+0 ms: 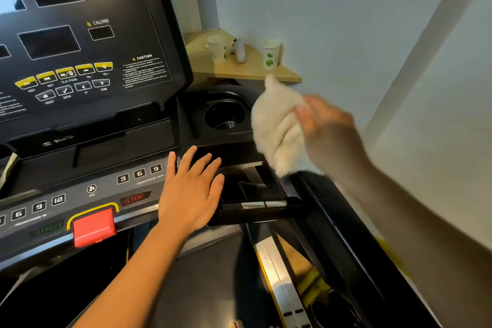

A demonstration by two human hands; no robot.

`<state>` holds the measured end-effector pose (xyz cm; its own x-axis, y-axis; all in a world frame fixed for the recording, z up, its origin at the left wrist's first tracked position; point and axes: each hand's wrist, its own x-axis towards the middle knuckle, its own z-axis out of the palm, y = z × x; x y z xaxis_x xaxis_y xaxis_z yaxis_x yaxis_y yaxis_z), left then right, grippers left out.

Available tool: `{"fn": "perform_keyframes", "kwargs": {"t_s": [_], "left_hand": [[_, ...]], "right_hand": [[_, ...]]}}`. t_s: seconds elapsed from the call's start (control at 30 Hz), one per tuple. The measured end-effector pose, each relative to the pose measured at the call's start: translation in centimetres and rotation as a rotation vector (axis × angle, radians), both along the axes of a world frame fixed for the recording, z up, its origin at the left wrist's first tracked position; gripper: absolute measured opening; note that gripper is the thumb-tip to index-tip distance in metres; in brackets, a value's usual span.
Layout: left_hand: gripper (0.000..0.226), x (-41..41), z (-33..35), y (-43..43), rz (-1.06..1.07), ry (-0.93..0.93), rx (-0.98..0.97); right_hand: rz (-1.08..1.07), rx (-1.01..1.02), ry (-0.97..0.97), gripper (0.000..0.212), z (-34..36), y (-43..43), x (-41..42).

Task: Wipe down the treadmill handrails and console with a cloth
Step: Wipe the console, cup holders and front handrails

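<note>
The black treadmill console point(80, 42) fills the upper left, with dark displays, yellow buttons and a lower button strip point(87, 194). My left hand point(190, 192) lies flat with fingers spread at the right end of that strip, beside the short front handrail point(255, 206). My right hand point(324, 125), blurred, grips a bunched white cloth point(277, 125) in the air, right of the cup holder point(225, 114) and above the right side handrail point(332, 216). The cloth's lower end hangs just over that rail's top.
A red safety key block point(94, 226) sits on the console's front edge, left of my left hand. Behind the console a wooden corner shelf point(282, 73) carries two paper cups point(271, 54) and a white controller point(239, 49). A pale wall runs along the right. The belt deck point(202, 282) lies below.
</note>
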<state>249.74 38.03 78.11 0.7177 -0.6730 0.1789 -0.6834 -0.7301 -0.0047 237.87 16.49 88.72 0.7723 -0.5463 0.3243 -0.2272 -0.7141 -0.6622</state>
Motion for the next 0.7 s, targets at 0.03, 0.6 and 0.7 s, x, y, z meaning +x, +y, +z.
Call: {"fn": "perform_keyframes", "kwargs": {"t_s": [0.03, 0.6, 0.7], "left_hand": [[0.06, 0.0, 0.0, 0.0, -0.002, -0.001, 0.001], [0.059, 0.0, 0.1, -0.1, 0.0, 0.022, -0.006], [0.059, 0.0, -0.1, 0.0, -0.003, 0.015, 0.007]], "right_hand": [[-0.016, 0.019, -0.032, 0.027, 1.9, -0.7, -0.2], [0.031, 0.075, 0.431, 0.065, -8.9, -5.1, 0.0], [0.04, 0.083, 0.457, 0.079, -9.4, -4.2, 1.1]]}}
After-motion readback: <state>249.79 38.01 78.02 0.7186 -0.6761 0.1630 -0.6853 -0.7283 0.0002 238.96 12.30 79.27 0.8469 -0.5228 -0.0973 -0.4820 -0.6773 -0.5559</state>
